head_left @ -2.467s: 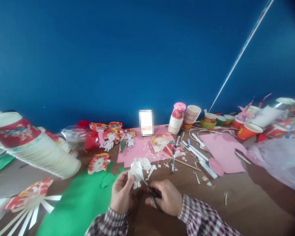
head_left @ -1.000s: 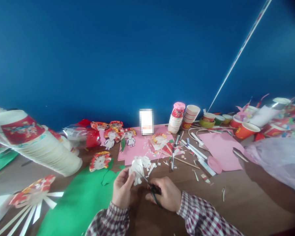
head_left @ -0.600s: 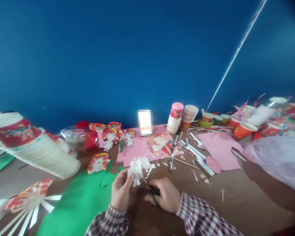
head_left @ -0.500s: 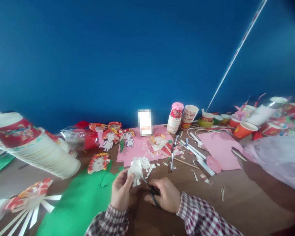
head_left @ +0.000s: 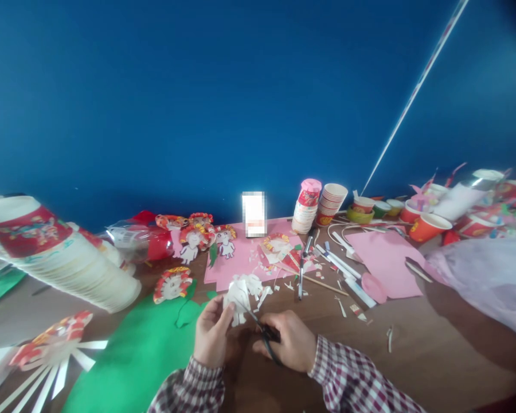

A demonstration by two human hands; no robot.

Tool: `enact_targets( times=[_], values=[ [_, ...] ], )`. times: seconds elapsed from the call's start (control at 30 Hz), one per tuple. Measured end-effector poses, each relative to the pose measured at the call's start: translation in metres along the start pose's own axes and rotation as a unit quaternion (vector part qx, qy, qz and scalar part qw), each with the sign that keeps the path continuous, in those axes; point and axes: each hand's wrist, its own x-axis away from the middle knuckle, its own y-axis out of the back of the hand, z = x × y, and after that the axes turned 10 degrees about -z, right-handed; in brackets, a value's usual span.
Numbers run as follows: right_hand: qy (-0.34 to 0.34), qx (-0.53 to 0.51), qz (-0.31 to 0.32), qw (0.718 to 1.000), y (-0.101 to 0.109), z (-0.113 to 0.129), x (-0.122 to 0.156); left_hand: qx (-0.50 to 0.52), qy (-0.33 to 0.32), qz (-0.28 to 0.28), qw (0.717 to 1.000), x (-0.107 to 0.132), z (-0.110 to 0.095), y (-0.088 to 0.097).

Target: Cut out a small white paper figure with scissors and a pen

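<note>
My left hand point(head_left: 210, 338) pinches a small white paper cut-out point(head_left: 237, 298) and holds it just above the brown table. In my right hand point(head_left: 290, 343) are black-handled scissors point(head_left: 262, 331), fingers closed on the handles, blades pointing up-left into the cut-out's edge. Both wrists wear red-and-white checked sleeves. More white paper scraps point(head_left: 253, 283) lie just behind the cut-out.
A green sheet point(head_left: 137, 355) lies left of my hands, a pink sheet point(head_left: 241, 261) with paper dolls beyond them. A long stack of paper cups point(head_left: 69, 258) lies at left. Pens, sticks and a second pink sheet point(head_left: 387, 261) sit right; cups point(head_left: 322, 203) stand along the blue wall.
My hands have stayed in the same place on the cut-out and scissors; only the view has shifted slightly.
</note>
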Motion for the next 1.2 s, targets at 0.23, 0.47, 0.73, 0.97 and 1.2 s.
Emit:
enact_targets(
  times=[0.23,0.47,0.73,0.97,1.2],
  values=[
    [-0.003,-0.008,0.003,1.000,0.0011,0.0026,-0.0002,0.006,0.006,0.008,1.000,0.0008,-0.0011,-0.0007],
    [0.000,-0.007,-0.002,1.000,0.0010,0.0022,0.0005,0.005,-0.002,-0.003,1.000,0.0012,-0.0024,-0.0025],
    [-0.003,-0.013,-0.003,1.000,0.0015,0.0040,-0.0005,0.005,-0.001,-0.002,1.000,0.0013,-0.0029,-0.0025],
    [-0.007,-0.012,0.002,1.000,0.0005,0.0032,0.0000,0.009,0.003,0.001,1.000,0.0014,-0.0027,-0.0038],
    [-0.007,-0.013,0.003,1.000,0.0007,0.0032,-0.0008,0.002,-0.003,-0.002,1.000,0.0006,-0.0013,-0.0019]
  ],
)
